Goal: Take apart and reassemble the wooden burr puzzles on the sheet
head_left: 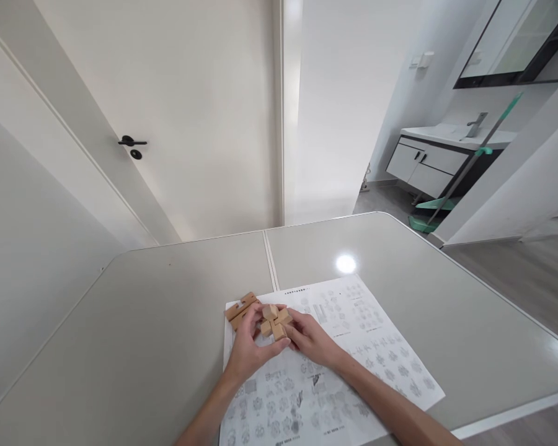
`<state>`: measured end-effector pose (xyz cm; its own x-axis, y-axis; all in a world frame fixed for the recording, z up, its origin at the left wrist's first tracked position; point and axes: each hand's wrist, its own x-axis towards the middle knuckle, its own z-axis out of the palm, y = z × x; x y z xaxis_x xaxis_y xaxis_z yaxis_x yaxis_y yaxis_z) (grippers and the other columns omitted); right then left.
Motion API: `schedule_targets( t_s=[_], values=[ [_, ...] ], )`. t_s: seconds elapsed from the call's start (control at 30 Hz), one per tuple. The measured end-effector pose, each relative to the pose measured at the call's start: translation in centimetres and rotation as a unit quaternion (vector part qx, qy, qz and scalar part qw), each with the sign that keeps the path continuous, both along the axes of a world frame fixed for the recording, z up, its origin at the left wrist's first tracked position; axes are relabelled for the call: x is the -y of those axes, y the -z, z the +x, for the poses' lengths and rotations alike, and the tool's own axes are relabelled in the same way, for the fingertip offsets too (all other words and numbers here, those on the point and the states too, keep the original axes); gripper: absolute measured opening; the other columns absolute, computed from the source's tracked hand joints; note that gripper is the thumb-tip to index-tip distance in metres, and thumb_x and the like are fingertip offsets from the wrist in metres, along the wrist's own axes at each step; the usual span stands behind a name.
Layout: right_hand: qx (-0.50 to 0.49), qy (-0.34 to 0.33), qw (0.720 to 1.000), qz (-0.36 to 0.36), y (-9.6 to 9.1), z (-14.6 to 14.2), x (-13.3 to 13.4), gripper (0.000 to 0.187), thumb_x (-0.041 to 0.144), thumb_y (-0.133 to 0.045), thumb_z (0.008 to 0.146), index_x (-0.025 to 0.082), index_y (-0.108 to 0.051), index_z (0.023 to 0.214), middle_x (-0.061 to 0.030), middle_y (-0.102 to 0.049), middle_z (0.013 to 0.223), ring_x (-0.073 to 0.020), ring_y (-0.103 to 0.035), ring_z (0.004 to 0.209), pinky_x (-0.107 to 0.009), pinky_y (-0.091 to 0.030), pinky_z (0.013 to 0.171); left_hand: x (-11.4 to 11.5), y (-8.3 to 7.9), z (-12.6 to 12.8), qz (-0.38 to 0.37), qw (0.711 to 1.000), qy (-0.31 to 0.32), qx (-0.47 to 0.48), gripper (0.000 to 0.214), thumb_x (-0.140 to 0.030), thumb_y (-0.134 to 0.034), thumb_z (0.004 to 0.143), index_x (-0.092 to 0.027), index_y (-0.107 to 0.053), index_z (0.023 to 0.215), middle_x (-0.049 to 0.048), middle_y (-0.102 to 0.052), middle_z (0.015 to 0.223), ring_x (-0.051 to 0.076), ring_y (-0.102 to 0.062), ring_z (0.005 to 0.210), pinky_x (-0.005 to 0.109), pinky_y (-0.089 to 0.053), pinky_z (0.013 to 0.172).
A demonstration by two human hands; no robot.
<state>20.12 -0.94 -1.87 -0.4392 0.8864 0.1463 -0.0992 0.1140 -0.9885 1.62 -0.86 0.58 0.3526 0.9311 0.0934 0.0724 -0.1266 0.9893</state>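
Grey table (121, 322) with centre seam, bright light spot (346, 264) on top. White door (190, 93) behind, black handle (131, 143). Right: open bathroom, white vanity (425, 162), faucet (476, 124), dark-framed mirror (511, 43), green mop (451, 203) leaning. Grey wood floor (530, 279) far right.

Puzzle (274, 322) between my fingers (302, 322): bare pale wood, matt, cut faces smooth. Loose pieces (240, 308) just left of the fingers: I read them as the same raw wood. Sheet (353, 334) under the fingers: thin white paper, matt, grey print. Bench (167, 322) beneath it: smooth grey top, glossy, with a bright lamp glare beyond the fingers.
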Motion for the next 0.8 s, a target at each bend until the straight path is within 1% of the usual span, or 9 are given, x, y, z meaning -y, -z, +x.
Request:
schedule_targets(
  t_s=[0.1,0.2,0.3,0.37,0.43,0.57,0.63,0.73,0.8],
  values=[
    [-0.006,-0.004,1.0,-0.012,-0.3,0.1,0.0,0.039,0.052,-0.051,0.103,0.019,-0.063,0.122,0.0043,-0.049,0.063,-0.0111,-0.039,0.052,-0.025,-0.036,0.052,0.0,-0.1,-0.1,-0.008,1.0,0.008,0.006,0.051,-0.031,-0.082,0.079,-0.026,-0.056,0.123,0.0086,-0.067,0.128,0.026,-0.065,0.116,0.04,-0.051,0.102],
    [-0.076,-0.06,0.993,-0.062,-0.8,0.3,-0.2,0.044,0.052,-0.06,0.099,0.021,-0.06,0.13,-0.0018,-0.06,0.082,-0.0131,-0.052,0.062,-0.026,-0.045,0.056,-0.2,-0.3,-0.3,-0.011,1.0,0.008,0.018,0.051,-0.033,-0.082,0.08,-0.025,-0.058,0.124,0.0098,-0.066,0.13,0.026,-0.066,0.113,0.04,-0.052,0.1],
    [-0.19,-0.157,0.958,-0.143,-1.0,0.7,-0.6,0.06,0.055,-0.068,0.092,0.024,-0.052,0.141,-0.0102,-0.063,0.11,-0.0188,-0.063,0.084,-0.03,-0.054,0.064,-0.2,-0.7,-0.3,-0.01,1.0,0.017,0.022,0.057,-0.036,-0.083,0.078,-0.026,-0.059,0.129,0.0105,-0.062,0.138,0.028,-0.063,0.118,0.04,-0.053,0.101],
    [-0.24,-0.192,0.935,-0.179,-0.9,0.8,-0.8,0.066,0.058,-0.069,0.092,0.022,-0.051,0.143,-0.0124,-0.063,0.114,-0.0192,-0.065,0.086,-0.031,-0.055,0.067,-0.1,-0.9,-0.1,-0.005,0.999,0.033,0.011,0.063,-0.036,-0.084,0.075,-0.026,-0.06,0.133,0.0111,-0.059,0.142,0.031,-0.061,0.123,0.041,-0.053,0.101],
    [-0.26,-0.192,0.926,-0.195,-0.6,1.0,-0.9,0.064,0.056,-0.069,0.093,0.02,-0.052,0.143,-0.0129,-0.065,0.112,-0.0173,-0.065,0.082,-0.031,-0.055,0.069,0.0,-1.0,0.0,-0.002,0.999,0.037,0.002,0.065,-0.037,-0.085,0.074,-0.026,-0.061,0.133,0.0112,-0.06,0.142,0.032,-0.059,0.124,0.04,-0.055,0.098],
    [-0.253,-0.17,0.932,-0.197,-0.3,1.3,-1.0,0.061,0.05,-0.07,0.094,0.019,-0.052,0.143,-0.0106,-0.067,0.104,-0.0182,-0.066,0.084,-0.033,-0.054,0.074,-0.5,-0.8,-0.4,-0.003,0.999,0.002,0.033,0.063,-0.042,-0.085,0.074,-0.024,-0.063,0.13,0.0125,-0.064,0.137,0.032,-0.061,0.122,0.041,-0.054,0.099],
    [-0.218,-0.149,0.948,-0.178,-0.3,1.4,-1.1,0.06,0.051,-0.069,0.094,0.02,-0.052,0.142,-0.01,-0.067,0.104,-0.0194,-0.066,0.085,-0.035,-0.054,0.075,-1.0,-0.9,-1.0,-0.003,0.997,-0.043,0.057,0.062,-0.046,-0.084,0.075,-0.022,-0.063,0.129,0.0143,-0.064,0.138,0.033,-0.062,0.122,0.042,-0.052,0.101],
    [-0.09,-0.025,0.99,-0.101,-0.3,1.4,-1.2,0.055,0.049,-0.071,0.092,0.023,-0.053,0.137,-0.0103,-0.064,0.115,-0.0198,-0.064,0.088,-0.037,-0.054,0.077,-1.6,-1.4,-1.8,0.003,0.989,-0.142,0.034,0.056,-0.049,-0.079,0.08,-0.021,-0.064,0.126,0.0143,-0.065,0.137,0.032,-0.063,0.122,0.042,-0.051,0.103],
    [0.035,0.086,0.996,-0.014,-0.1,1.3,-1.2,0.056,0.043,-0.076,0.087,0.026,-0.053,0.136,-0.01,-0.062,0.121,-0.0225,-0.063,0.096,-0.041,-0.053,0.085,-1.7,-1.6,-2.0,0.013,0.982,-0.188,-0.002,0.053,-0.049,-0.079,0.081,-0.022,-0.064,0.125,0.0121,-0.068,0.131,0.031,-0.064,0.122,0.043,-0.051,0.105]
  ],
)
